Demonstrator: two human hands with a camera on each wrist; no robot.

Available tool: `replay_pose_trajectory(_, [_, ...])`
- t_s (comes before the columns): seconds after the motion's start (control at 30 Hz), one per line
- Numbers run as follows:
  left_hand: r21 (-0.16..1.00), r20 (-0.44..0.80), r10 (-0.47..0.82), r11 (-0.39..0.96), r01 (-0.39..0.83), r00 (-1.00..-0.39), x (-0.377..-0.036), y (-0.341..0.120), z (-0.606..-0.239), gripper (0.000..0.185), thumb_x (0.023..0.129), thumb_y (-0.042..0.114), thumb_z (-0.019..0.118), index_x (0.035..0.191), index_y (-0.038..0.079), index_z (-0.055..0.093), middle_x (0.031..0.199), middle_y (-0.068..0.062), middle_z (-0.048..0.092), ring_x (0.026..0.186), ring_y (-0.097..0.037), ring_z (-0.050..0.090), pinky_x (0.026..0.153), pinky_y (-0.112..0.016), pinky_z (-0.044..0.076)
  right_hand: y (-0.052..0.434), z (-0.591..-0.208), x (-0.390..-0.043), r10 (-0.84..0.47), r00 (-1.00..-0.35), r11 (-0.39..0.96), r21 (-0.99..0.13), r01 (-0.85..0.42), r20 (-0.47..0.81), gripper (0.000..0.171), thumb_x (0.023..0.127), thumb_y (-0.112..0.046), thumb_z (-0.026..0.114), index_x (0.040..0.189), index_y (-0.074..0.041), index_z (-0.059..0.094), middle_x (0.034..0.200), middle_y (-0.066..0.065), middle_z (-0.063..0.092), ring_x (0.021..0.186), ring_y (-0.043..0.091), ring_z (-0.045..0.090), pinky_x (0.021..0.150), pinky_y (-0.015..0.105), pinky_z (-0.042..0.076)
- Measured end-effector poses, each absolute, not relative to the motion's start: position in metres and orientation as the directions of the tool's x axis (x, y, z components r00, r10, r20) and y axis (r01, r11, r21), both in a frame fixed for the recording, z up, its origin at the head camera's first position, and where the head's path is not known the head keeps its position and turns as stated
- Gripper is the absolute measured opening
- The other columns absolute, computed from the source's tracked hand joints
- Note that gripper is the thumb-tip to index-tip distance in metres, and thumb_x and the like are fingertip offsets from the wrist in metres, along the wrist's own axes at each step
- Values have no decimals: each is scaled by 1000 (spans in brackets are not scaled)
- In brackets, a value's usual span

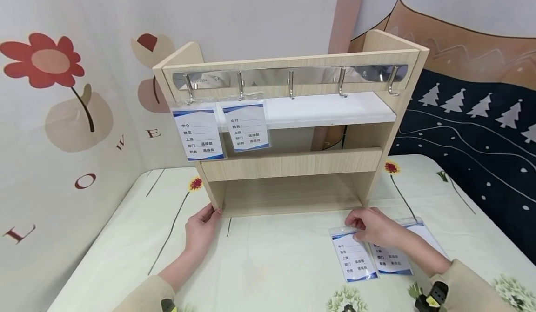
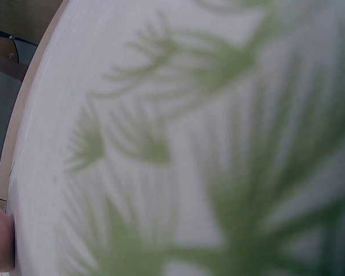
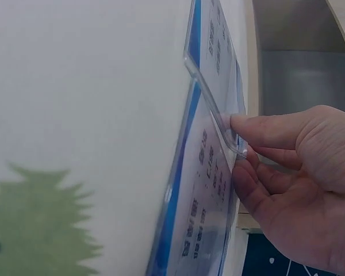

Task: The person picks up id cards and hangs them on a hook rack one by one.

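Observation:
A pale wooden shelf (image 1: pixel 293 163) with a metal hook rail stands on the flowered cloth. At its lower left corner my left hand (image 1: pixel 202 230) holds the side panel between thumb and fingers; only a bit of that hand enters the left wrist view. My right hand (image 1: pixel 377 226) pinches the upper edge of a name badge (image 1: pixel 353 258) in a clear sleeve, in front of the shelf's right corner. Thumb and fingertips meet at the sleeve's edge in the right wrist view. Another badge (image 1: pixel 391 262) lies beside it, partly covered by the hand.
Two more badges, one left (image 1: pixel 198 135) and one right (image 1: pixel 246 126), hang from the rail's left hooks. A further sleeve (image 1: pixel 425 235) shows behind the right wrist. The rail's three right hooks (image 1: pixel 291 83) carry nothing. Printed curtains (image 1: pixel 251 14) close in behind and at the sides.

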State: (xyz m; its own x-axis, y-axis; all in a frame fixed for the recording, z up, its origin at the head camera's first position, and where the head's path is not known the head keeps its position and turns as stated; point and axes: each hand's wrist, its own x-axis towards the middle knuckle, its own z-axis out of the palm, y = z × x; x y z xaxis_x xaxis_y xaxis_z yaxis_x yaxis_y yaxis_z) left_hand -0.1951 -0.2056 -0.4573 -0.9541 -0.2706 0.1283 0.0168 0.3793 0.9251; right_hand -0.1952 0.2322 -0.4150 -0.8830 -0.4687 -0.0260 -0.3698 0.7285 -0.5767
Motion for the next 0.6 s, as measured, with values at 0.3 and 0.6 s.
replay_pose_trajectory(0.3, [929,121,-269,369,14,-955,-195,-205,-458,40,102,6,60,140,-7,57,134,-24,62,123,-33,62,88,-13,52,231,-413,-196,-475,-877,738,-574,-356,-66,24,83,7,77,99,-10,71,84,-6,58,80,14,51,70,27,48])
replay_pose_trajectory(0.6, [932,119,-273,362,13,-955,-194,-206,-457,40,102,6,61,139,-7,57,133,-24,62,123,-33,62,84,-8,50,234,-415,-195,-539,-842,687,-593,-420,-29,22,85,7,76,97,-11,72,84,-8,59,78,10,50,67,25,47])
